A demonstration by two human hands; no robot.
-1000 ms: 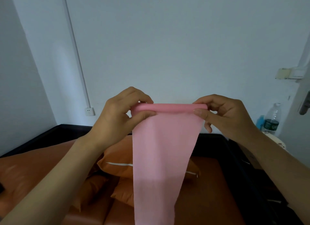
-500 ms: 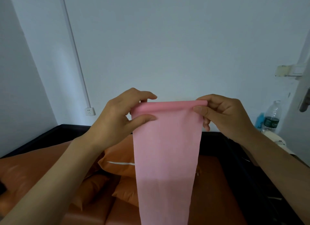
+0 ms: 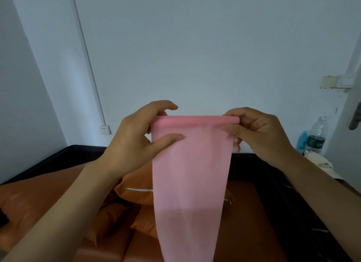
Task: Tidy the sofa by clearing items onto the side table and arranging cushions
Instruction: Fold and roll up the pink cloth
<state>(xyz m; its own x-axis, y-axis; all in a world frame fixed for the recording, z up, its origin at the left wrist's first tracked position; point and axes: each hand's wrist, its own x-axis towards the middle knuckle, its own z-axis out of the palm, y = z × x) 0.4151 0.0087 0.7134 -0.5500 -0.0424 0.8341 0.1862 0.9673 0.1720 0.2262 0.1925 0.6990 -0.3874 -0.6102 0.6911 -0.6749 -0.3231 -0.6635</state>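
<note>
A: Where is the pink cloth (image 3: 190,174) right now?

B: Up in the air in front of the wall, stretched between both hands. The left hand (image 3: 136,138) pinches its top left corner, thumb on the near face and fingers (image 3: 166,105) curled over the rolled top edge. The right hand (image 3: 257,133) pinches the top right corner the same way. Below the fingers it hangs straight down and runs out of view at the bottom, in front of the orange cushions (image 3: 134,187) on the sofa (image 3: 39,203).

A: How do you think it will handle?

B: Light and limp, I'd say. It is thin enough to let some light through, and it narrows as it falls, so it has no stiffness of its own. It should not be fragile, but it will sag or twist wherever the fingers let go.

A: So where should one hold it?

B: At the two top corners, as now, keeping the rolled edge taut between the fingers. To fold it further, I'd bring the corners together before shifting any grip.

A: And after that?

B: Probably to the table (image 3: 322,164) out past the right fingers, where a water bottle (image 3: 317,135) stands.
</note>
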